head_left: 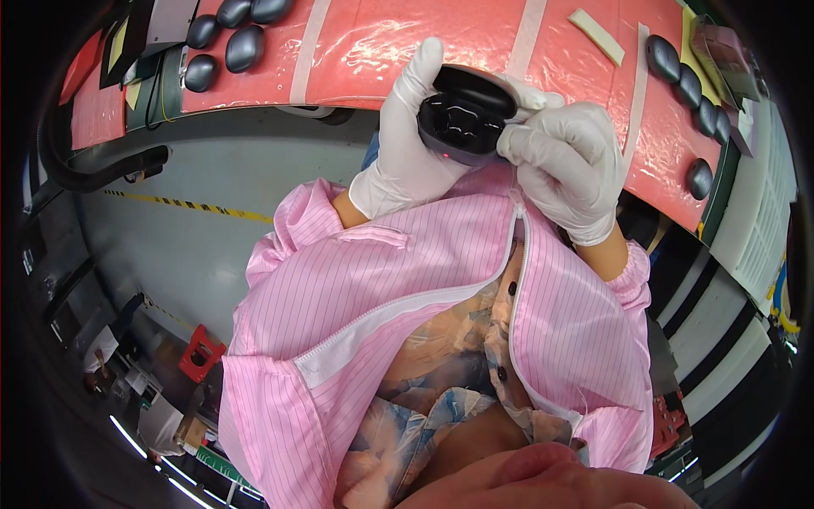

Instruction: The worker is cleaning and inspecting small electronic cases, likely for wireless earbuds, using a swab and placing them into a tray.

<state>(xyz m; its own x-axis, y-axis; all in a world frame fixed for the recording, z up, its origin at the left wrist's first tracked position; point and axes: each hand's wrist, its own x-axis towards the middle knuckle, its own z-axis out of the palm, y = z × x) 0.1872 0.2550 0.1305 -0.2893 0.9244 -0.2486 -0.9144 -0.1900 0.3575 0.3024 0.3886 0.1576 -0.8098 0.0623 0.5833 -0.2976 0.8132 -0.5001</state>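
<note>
My left hand [405, 140], in a white glove, is wrapped round a dark earbud charging case [462, 157] with its thumb pointing up along the side. The case's lid stands raised, showing a glossy black interior with shaped hollows. A small pinkish-red light glows on its front. My right hand [572, 165], gloved in white too, is closed in a pinch at the right edge of the case. Whatever those fingertips hold, if anything, is hidden. Whether earbuds sit in the hollows I cannot tell.
A red-pink covered bench [365, 51] curves across the top. Several dark rounded cases, one a grey-blue case [245, 48], lie at its left; more, including a dark case [663, 58], line the right. A pale strip [596, 37] lies near the back. A black curved bar [110, 174] stands left.
</note>
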